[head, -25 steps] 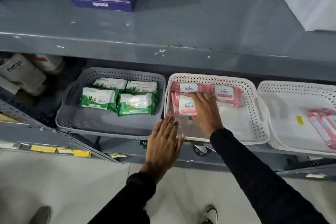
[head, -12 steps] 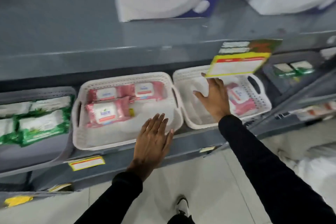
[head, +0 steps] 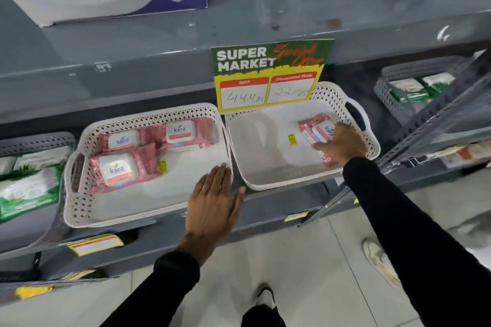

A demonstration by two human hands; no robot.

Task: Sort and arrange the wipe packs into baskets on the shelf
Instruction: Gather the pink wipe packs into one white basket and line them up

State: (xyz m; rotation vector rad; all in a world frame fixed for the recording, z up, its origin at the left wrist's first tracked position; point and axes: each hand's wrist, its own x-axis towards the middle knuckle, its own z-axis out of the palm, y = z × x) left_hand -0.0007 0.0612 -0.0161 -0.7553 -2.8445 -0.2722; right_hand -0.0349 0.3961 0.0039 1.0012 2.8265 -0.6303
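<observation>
Pink soft-film wipe packs with stiff white flip lids [head: 320,132] lying at the right end of the white perforated plastic basket [head: 268,167] under the green-and-yellow offer sign [head: 269,74]. Right hand [head: 342,145] spread flat on top, fingers apart, not yet closed. Left hand [head: 214,202] open, resting on the neighbouring white perforated basket [head: 79,199] left of the sign. Probably light, squashy, slick; best pinched across the long edges near the lid.

grey metal shelf [head: 159,233], two white perforated baskets side by side on it, left white basket [head: 79,204], right white basket [head: 265,180], grey basket [head: 34,141] at far left, another grey basket [head: 385,93] at far right, yellow price labels [head: 95,244] on front edge
</observation>
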